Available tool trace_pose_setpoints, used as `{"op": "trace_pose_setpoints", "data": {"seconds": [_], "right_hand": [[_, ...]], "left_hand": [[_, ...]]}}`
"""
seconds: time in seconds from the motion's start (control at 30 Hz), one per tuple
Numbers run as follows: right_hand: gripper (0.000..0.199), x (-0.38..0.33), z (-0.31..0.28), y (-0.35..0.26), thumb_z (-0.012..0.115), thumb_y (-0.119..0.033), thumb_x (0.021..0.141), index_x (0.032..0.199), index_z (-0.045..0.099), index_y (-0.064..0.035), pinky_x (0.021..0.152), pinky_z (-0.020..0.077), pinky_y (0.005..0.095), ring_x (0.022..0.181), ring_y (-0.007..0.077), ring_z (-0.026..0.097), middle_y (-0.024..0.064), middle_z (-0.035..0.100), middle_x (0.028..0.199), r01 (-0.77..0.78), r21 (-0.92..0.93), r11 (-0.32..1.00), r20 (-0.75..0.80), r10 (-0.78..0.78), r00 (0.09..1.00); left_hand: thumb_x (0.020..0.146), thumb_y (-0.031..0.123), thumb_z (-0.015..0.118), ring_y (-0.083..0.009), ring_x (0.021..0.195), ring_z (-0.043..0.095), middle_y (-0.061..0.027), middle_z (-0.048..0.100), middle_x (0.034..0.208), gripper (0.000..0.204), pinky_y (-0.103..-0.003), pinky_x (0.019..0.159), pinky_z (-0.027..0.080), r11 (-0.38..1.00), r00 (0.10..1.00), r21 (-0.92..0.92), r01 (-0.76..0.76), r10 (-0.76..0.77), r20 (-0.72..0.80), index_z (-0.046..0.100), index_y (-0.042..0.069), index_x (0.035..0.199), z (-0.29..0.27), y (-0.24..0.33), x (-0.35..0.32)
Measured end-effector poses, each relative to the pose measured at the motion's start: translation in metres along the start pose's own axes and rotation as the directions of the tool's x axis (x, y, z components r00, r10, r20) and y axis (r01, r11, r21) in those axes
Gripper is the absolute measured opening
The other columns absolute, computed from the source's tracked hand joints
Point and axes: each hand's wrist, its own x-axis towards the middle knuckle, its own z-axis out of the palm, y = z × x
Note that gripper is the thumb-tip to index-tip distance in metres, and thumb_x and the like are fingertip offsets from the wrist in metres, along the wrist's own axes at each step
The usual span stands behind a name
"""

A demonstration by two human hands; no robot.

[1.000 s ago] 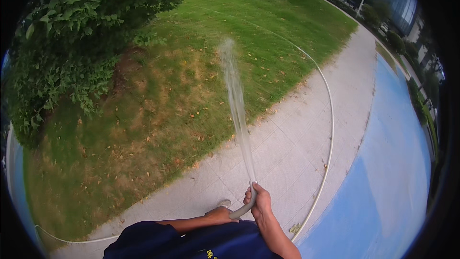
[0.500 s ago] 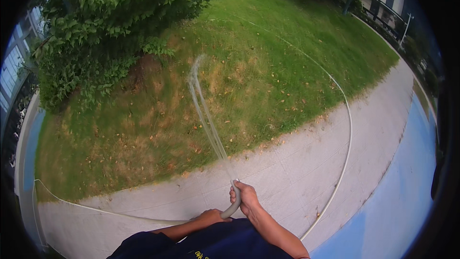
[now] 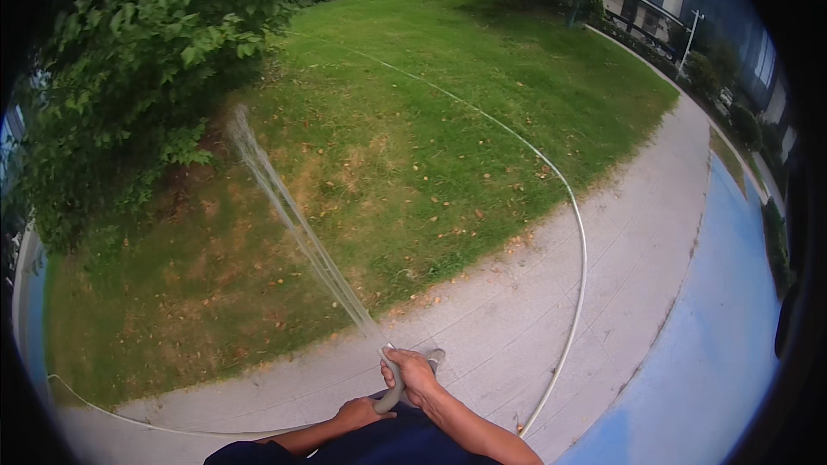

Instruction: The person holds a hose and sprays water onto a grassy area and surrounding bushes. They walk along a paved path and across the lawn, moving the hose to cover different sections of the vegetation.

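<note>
Head camera view: the right hand [image 3: 415, 376] closed around a grey hose [image 3: 392, 398] near its mouth, and the left hand [image 3: 358, 414] gripped it lower, near the dark shirt [image 3: 405, 444] — both grasps full. Water [image 3: 303, 232] shot forward-left over grass [image 3: 413, 198] toward a leafy bush [image 3: 146, 95]. Keeping the bend between the hands unkinked probably mattered most for an even stream.

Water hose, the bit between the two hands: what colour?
Plain greyish beige; the water hose shows best in the head view.
</note>
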Motion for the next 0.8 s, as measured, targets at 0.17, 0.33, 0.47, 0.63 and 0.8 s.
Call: {"op": "trace_pose_setpoints", "data": {"seconds": [0.17, 0.33, 0.47, 0.63, 0.8], "right_hand": [[0.026, 0.015, -0.068, -0.115, 0.054, -0.022, 0.093, 0.081, 0.054, 0.0013, 0.048, 0.0417, 0.0285, 0.048, 0.0163, 0.048, 0.0074, 0.053, 0.06, 0.107, -0.028, 0.994, -0.092, -0.109, 0.99], [0.026, 0.041, -0.127, -0.217, 0.052, -0.022, 0.093, 0.08, 0.053, 0.0013, 0.048, 0.0421, 0.0291, 0.049, 0.0174, 0.048, 0.0085, 0.052, 0.06, 0.094, -0.002, 0.996, -0.165, -0.093, 0.982], [0.027, 0.069, -0.165, -0.283, 0.052, -0.022, 0.093, 0.08, 0.053, 0.0014, 0.048, 0.0423, 0.0289, 0.049, 0.0179, 0.048, 0.0088, 0.053, 0.06, 0.05, -0.016, 0.999, -0.143, -0.052, 0.988], [0.027, 0.105, -0.237, -0.363, 0.053, -0.023, 0.093, 0.08, 0.053, 0.0011, 0.048, 0.0422, 0.0284, 0.049, 0.017, 0.048, 0.0078, 0.052, 0.06, -0.014, -0.095, 0.995, -0.013, 0.013, 1.0], [0.027, 0.12, -0.319, -0.454, 0.052, -0.023, 0.093, 0.081, 0.053, 0.0011, 0.048, 0.042, 0.0284, 0.049, 0.0167, 0.049, 0.0075, 0.052, 0.06, -0.062, -0.175, 0.983, 0.112, 0.082, 0.99]], "left_hand": [[0.074, 0.065, 0.06, -0.0344, 0.093, 0.065, -0.0175, 0.068, 0.096, 0.062, -0.044, 0.08, 0.05, 0.998, 0.998, -0.008, -0.061, 0.061, 0.029, 0.068, 0.011, 0.104, -0.056, 0.117, 0.078], [0.073, 0.062, 0.062, -0.0357, 0.086, 0.065, -0.0197, 0.068, 0.09, 0.06, -0.044, 0.076, 0.05, 0.978, 0.978, -0.09, -0.187, 0.195, 0.08, 0.069, 0.008, 0.098, -0.093, 0.191, 0.165], [0.074, 0.062, 0.061, -0.0352, 0.085, 0.066, -0.0188, 0.068, 0.089, 0.057, -0.045, 0.076, 0.049, 0.99, 0.993, -0.107, -0.089, 0.096, 0.063, 0.07, 0.01, 0.097, -0.11, 0.243, 0.218], [0.074, 0.063, 0.06, -0.034, 0.089, 0.065, -0.0174, 0.068, 0.093, 0.055, -0.045, 0.079, 0.049, 0.99, 1.0, -0.141, -0.008, 0.009, 0.003, 0.07, 0.015, 0.1, -0.13, 0.334, 0.274], [0.075, 0.063, 0.06, -0.0338, 0.092, 0.065, -0.0169, 0.068, 0.097, 0.053, -0.045, 0.08, 0.049, 0.968, 0.989, -0.227, 0.109, -0.128, -0.071, 0.07, 0.019, 0.102, -0.137, 0.441, 0.331]]}}
